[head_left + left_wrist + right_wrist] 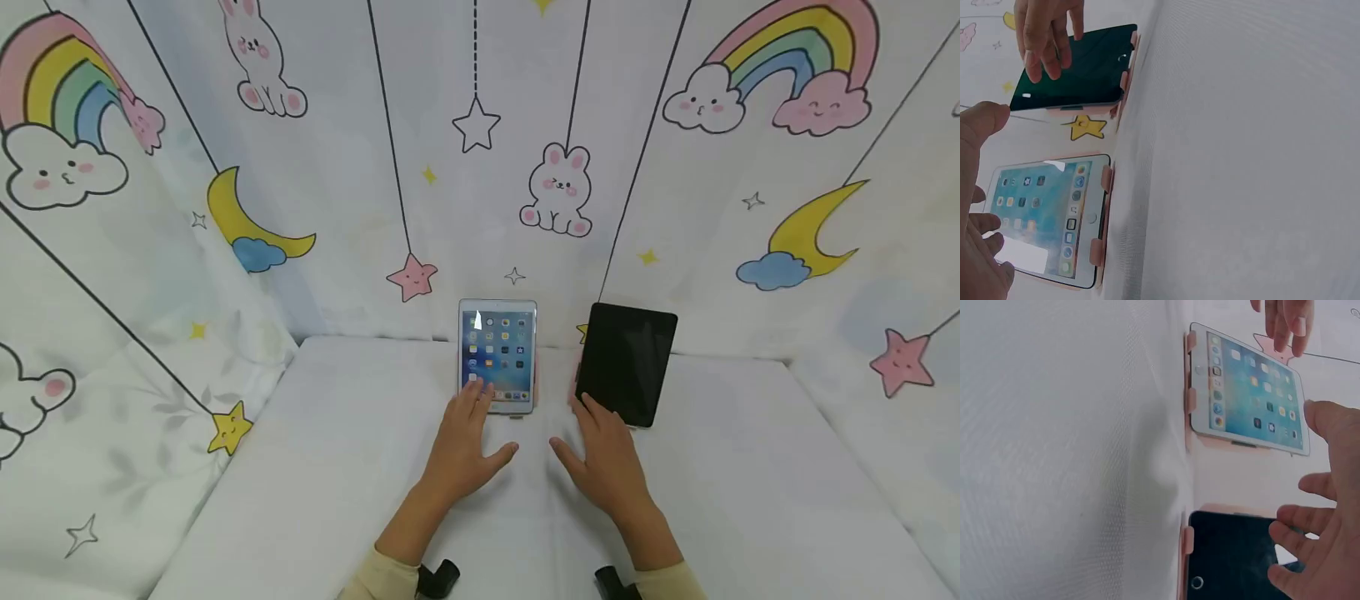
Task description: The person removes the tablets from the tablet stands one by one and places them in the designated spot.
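Left hand (467,446) fingers (474,398) straight, tips at the lower-left corner of the lit white tablet (498,354), gripping nothing; right hand (609,467) likewise spread, fingertips at the dark tablet (627,362) beside it. Both tablets lean on pink stands (1105,219) at the worktop (315,467) back edge. Judgement: touch lightly so the stands don't tip.

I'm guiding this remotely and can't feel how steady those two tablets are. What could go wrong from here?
1. Both tablets lean on pink stands; a firm press by the left hand on the lit tablet could tip it back.
2. The right hand reaches the dark tablet at its lower corner; pushing there might twist it off its stand.
3. The soft white cloth may let the stands slide.
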### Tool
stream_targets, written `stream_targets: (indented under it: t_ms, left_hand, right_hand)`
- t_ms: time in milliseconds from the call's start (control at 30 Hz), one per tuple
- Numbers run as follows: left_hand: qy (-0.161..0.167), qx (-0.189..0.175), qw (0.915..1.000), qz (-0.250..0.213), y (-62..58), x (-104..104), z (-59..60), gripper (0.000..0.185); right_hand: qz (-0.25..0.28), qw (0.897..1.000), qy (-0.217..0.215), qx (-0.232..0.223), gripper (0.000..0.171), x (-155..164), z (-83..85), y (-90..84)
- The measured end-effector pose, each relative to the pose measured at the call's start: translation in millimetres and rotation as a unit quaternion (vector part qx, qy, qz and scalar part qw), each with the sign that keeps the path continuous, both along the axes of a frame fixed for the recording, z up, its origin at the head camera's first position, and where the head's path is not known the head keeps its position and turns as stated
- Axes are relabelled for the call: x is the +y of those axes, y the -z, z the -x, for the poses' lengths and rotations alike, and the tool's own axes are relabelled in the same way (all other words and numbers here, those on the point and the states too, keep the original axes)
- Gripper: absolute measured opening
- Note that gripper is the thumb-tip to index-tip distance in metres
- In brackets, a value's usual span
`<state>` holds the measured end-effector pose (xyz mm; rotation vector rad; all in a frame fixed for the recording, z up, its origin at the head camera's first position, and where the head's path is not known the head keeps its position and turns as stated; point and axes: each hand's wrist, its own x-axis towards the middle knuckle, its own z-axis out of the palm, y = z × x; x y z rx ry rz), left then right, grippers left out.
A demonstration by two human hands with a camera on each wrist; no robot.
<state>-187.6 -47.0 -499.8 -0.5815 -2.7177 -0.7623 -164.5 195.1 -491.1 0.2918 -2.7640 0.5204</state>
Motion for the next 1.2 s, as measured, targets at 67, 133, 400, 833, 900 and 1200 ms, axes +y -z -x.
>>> stream_targets:
  t_ms: [67, 133, 400, 833, 900, 1200]
  left_hand:
    - [0.003, -0.004, 0.9989, -0.046, -2.7, -2, 1.2, 0.094]
    - [0.001, -0.016, 0.9962, -0.086, -5.9, -3, 3.4, 0.095]
    - [-0.002, -0.041, 0.9731, -0.227, -22.5, -4, 22.9, 0.092]
    - [-0.068, -0.096, 0.9263, -0.358, -12.4, -11, 58.8, 0.082]
    - [-0.080, -0.101, 0.9212, -0.367, -7.6, -12, 62.0, 0.081]
    - [-0.129, -0.141, 0.9034, -0.384, 14.3, -9, 69.6, 0.068]
  right_hand:
    - [0.031, 0.999, -0.005, 0.007, 0.073, -2, 1.8, -1.7]
    - [0.059, 0.998, -0.006, 0.008, 0.070, -6, 3.9, -5.0]
    - [0.145, 0.989, -0.001, 0.010, 0.063, -22, 20.4, -19.0]
    - [0.308, 0.949, 0.048, -0.052, 0.054, -53, 63.5, -5.6]
    - [0.329, 0.940, 0.061, -0.066, 0.053, -56, 68.8, -0.1]
    - [0.391, 0.909, 0.099, -0.102, 0.051, -67, 78.2, 21.3]
